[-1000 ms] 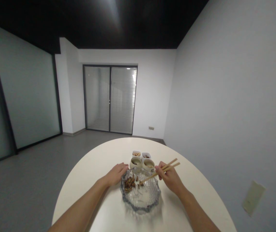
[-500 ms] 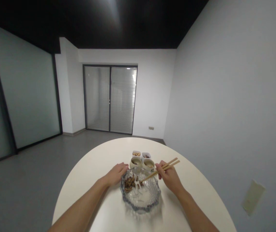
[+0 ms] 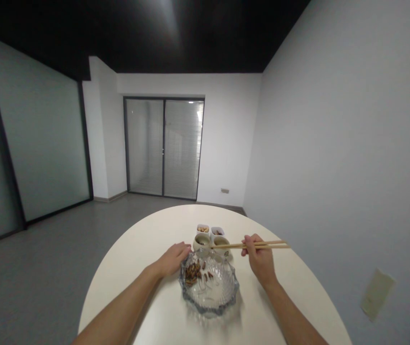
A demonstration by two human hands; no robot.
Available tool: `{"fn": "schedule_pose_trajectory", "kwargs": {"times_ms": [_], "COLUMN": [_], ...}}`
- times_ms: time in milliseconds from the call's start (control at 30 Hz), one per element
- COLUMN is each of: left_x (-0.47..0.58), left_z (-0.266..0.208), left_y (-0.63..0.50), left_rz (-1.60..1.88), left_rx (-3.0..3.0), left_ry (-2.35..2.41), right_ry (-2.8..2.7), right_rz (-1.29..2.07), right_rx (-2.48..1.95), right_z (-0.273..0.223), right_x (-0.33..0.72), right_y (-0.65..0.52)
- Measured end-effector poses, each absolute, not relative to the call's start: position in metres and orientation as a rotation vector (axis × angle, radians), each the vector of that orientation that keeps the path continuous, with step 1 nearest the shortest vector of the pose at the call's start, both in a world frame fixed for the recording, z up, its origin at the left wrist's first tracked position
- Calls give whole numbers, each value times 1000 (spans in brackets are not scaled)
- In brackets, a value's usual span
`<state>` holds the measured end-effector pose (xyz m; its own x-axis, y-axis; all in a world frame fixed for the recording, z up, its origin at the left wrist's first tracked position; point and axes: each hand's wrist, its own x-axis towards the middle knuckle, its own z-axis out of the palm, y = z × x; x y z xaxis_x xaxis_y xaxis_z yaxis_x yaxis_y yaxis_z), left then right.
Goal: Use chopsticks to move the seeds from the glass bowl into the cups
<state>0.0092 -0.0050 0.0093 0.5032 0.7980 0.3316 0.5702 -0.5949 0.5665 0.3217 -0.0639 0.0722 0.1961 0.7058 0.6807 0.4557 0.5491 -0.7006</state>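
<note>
Found in right hand (image 3: 260, 258): pair of slim, pale wooden chopsticks (image 3: 231, 246), gripped near mid-length, fingers closed, held nearly level. Tips pointing left, over round beige cup on the right (image 3: 222, 252), ending beside round beige cup on the left (image 3: 196, 243). Too small to tell whether anything pinched at the tips.

Directly below and nearer the viewer: round clear glass bowl with scalloped rim (image 3: 212, 292), to the left of right hand and well apart from it. Inside, heaped at left: small dark brown elongated pieces (image 3: 192, 274), with a few loose ones toward the middle; nearer to left hand than to right.

At far left rim of bowl: left hand (image 3: 171, 258), palm down, fingers extended and touching glass. Thumb hidden; cannot tell whether gripping or merely resting.

Behind both cups: small white square dish with pale nut-like pieces (image 3: 202, 235); to its right, small white square dish with dark pieces (image 3: 217, 236). All on round cream-white table (image 3: 147, 239).
</note>
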Motion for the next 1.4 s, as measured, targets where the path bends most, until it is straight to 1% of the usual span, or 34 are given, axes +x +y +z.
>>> {"fn": "schedule_pose_trajectory", "kwargs": {"times_ms": [233,367,667,1000,1200,1400], "left_x": [9,8,4,7,8,8], "left_z": [6,2,-2,7,5,4], "left_y": [-1,1,4,-1,-1,-1], "left_rz": [748,723,715,748,750,752], "left_rx": [2344,2330,2304,2356,2343,2330], "left_ry": [1198,1228,1238,1189,1217,1227], "right_ry": [-1293,-1277,-1380,-1271,-1420,-1547], "right_rz": [12,-21,36,137,260,350], "right_rx": [-1124,-1154,-1161,-1111,-1093,-1149], "right_z": [62,53,43,58,66,62], "right_x": [334,336,335,333,320,304], "right_y": [-47,-34,-22,-42,-60,-61]}}
